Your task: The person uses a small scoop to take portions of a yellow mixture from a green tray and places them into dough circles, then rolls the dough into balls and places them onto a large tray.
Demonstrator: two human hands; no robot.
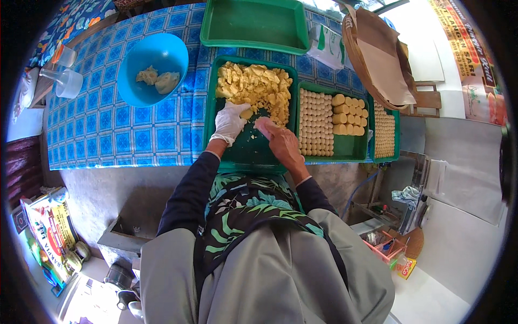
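Note:
Over the near half of a green tray (215, 81), my left hand (230, 121) wears a white glove. Its fingers are closed on a small round piece of yellow dough (246, 114). Close beside it, my bare right hand (285, 144) grips a pinkish object (264, 126), whose kind I cannot make out. Crumbly yellow dough (254, 86) is heaped at the tray's far end, with loose crumbs near my right fingers. To the right, another green tray (353, 147) holds rows of small pale dough balls (314, 121) and short yellow cylinders (349, 116).
A blue bowl (129, 89) with two pale lumps stands on the blue checked tablecloth (154, 137). Behind sit a green tray (253, 24) and a white package (326, 47). A third tray of balls (384, 132) and a round woven tray (356, 59) are at right.

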